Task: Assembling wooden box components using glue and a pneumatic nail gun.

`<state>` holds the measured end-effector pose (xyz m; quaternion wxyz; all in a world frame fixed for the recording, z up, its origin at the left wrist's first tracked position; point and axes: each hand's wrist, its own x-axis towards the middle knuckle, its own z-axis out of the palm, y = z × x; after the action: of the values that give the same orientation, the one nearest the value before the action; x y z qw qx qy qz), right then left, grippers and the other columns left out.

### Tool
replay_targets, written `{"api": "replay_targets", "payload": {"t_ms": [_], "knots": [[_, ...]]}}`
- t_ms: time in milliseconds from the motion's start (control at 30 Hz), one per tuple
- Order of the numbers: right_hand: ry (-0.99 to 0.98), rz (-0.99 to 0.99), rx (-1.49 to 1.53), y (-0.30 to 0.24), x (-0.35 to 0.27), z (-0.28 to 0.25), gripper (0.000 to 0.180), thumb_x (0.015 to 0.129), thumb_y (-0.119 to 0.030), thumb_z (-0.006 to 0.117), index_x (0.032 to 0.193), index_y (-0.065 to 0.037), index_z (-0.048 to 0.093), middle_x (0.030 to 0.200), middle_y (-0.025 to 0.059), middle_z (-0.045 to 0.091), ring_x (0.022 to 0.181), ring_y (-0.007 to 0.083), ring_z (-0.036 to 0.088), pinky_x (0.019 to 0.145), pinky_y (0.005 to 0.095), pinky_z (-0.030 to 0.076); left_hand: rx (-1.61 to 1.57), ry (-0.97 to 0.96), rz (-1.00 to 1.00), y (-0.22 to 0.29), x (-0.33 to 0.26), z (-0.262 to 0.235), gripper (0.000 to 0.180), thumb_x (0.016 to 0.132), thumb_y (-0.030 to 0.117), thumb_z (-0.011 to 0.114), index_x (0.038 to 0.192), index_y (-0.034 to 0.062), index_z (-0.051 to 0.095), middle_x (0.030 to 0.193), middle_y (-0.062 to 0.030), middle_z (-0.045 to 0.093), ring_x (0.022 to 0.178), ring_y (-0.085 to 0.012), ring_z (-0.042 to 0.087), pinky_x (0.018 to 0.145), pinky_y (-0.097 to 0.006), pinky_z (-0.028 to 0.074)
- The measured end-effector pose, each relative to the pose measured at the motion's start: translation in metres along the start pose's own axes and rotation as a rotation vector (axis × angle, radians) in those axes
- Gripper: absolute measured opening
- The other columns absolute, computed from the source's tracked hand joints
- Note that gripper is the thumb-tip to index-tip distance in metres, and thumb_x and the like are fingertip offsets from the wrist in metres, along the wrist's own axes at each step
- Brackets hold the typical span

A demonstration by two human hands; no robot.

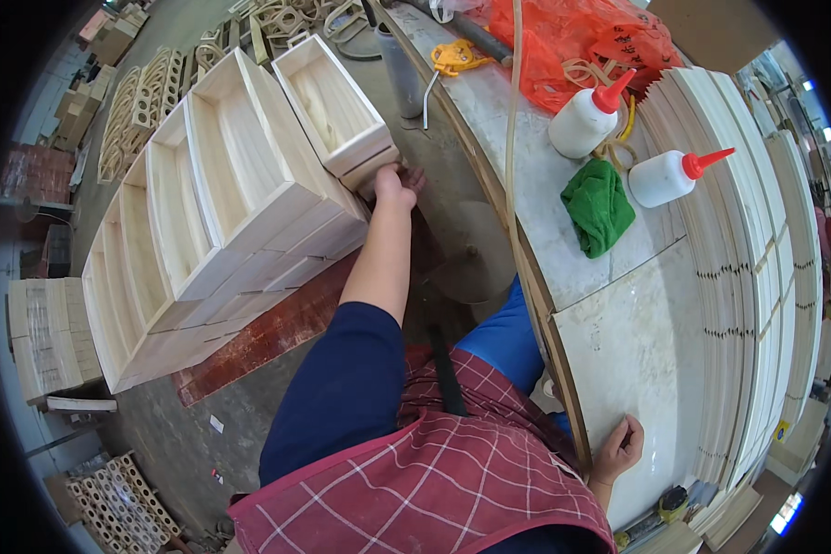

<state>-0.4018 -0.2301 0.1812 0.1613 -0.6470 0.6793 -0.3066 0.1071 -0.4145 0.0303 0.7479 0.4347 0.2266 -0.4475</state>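
A pale wooden drawer box (333, 109) stands at the right end of a stack of similar boxes (222, 212), on top of another box. My left hand (397, 185) reaches out to its near lower corner and touches or nearly touches it; the fingers that show stick out to the right, apart. Part of that hand is hidden against the wood. At the lower right, my right hand (621, 449) is loosely curled at the edge of the pale worktable (619, 342), with nothing visible in it.
Two white bottles (582, 125) with red nozzles stand by a green cloth (597, 208). Behind lie a red plastic bag (582, 46) and an orange tool (457, 57). Stacked white strips (739, 277) line the right. A reddish board (258, 337) lies beneath the boxes.
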Motion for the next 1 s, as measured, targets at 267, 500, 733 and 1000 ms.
{"api": "replay_targets", "payload": {"t_ms": [267, 500, 733, 1000], "knots": [[0.050, -0.053, -0.067, -0.002, 0.004, 0.005, 0.011, 0.082, -0.004, 0.048, 0.086, 0.002, 0.055, 0.072, 0.0075, 0.054, 0.060, 0.0131, 0.047, 0.052, 0.0227, 0.038, 0.092, 0.074, 0.083, 0.033, 0.048, 0.030, 0.022, 0.082, 0.018, 0.034, 0.089, 0.0011, 0.047, 0.093, -0.0201, 0.051, 0.087, -0.0376, 0.051, 0.079, -0.049, 0.040], [0.047, -0.030, -0.114, -0.005, 0.003, 0.004, 0.011, 0.082, -0.006, 0.049, 0.087, 0.002, 0.055, 0.072, 0.0072, 0.053, 0.059, 0.0134, 0.046, 0.051, 0.0228, 0.037, 0.150, 0.072, 0.187, 0.052, 0.076, 0.040, 0.016, 0.080, 0.020, 0.038, 0.085, 0.0081, 0.048, 0.086, -0.0088, 0.052, 0.081, -0.0276, 0.051, 0.078, -0.043, 0.039], [0.028, -0.047, -0.156, -0.013, 0.005, 0.003, 0.010, 0.081, -0.004, 0.048, 0.086, 0.002, 0.054, 0.071, 0.0067, 0.052, 0.057, 0.0132, 0.044, 0.049, 0.0229, 0.035, 0.163, 0.087, 0.282, 0.057, 0.081, 0.049, 0.038, 0.086, 0.020, 0.036, 0.119, 0.0028, 0.036, 0.113, -0.0138, 0.045, 0.101, -0.0276, 0.047, 0.085, -0.046, 0.037], [-0.029, 0.053, -0.188, -0.015, 0.003, -0.002, 0.011, 0.082, -0.004, 0.047, 0.088, 0.003, 0.054, 0.077, 0.0095, 0.055, 0.069, 0.0170, 0.049, 0.063, 0.0258, 0.040, 0.260, 0.072, 0.291, 0.069, 0.095, 0.059, 0.039, 0.088, 0.019, 0.029, 0.121, -0.0022, 0.033, 0.123, -0.0110, 0.040, 0.113, -0.0242, 0.040, 0.091, -0.042, 0.033]]}}
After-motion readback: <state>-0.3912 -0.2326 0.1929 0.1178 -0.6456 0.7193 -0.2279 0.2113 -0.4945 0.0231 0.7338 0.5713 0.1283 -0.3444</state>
